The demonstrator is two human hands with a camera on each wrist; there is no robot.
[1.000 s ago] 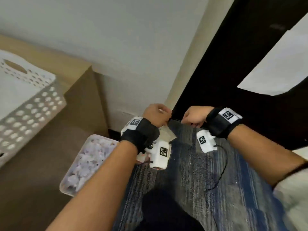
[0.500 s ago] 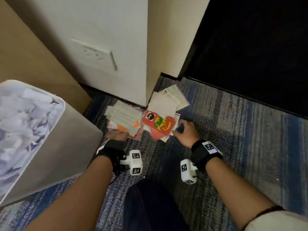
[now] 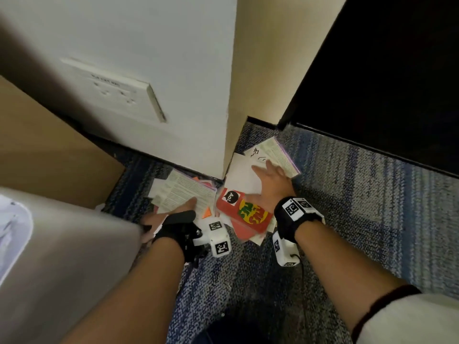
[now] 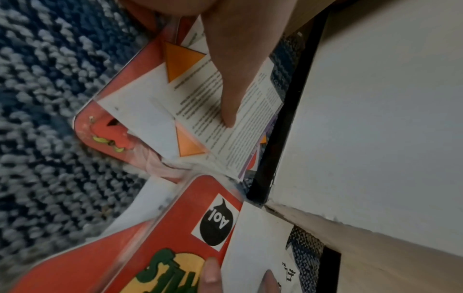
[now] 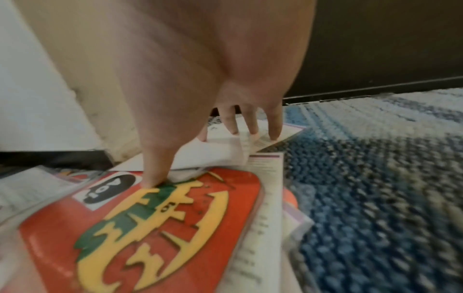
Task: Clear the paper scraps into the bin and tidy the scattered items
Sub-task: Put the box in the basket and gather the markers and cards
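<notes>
A grey-and-blue woven carpet (image 3: 347,219) runs up to a white wall corner (image 3: 231,95) with a socket plate (image 3: 111,93) on its left face and a dark doorway to the right. At the near left stands the bin (image 3: 74,256), a pale container with white paper scraps (image 3: 12,232) showing at its top; behind it is a brown cabinet side (image 3: 49,157).

The task's things lie in a loose pile on the carpet, right at the foot of the corner. Largest is a red plastic sleeve (image 3: 246,214) with a yellow-and-green logo and a black speech-bubble sticker, lying on more sheets. To its left sits a printed leaflet (image 3: 186,192) over orange paper triangles (image 4: 180,59); behind it a blank white sheet (image 3: 241,175) and another printed leaflet (image 3: 275,155) fan out towards the doorway.

The right hand (image 3: 269,184) is spread flat, its thumb on the red sleeve's logo and its fingers (image 5: 253,126) splayed on the far leaflet, pressing rather than pinching. The left hand (image 3: 173,212) lies with straight fingers on the near leaflet, one finger (image 4: 230,99) extended along its text; nothing is gripped.

This looks like the gathering step: both hands bracket the pile. The next move probably calls for sweeping the sheets inward into one stack, then sorting loose scraps for the bin beside the left arm from the sleeve and leaflets to be tidied.
</notes>
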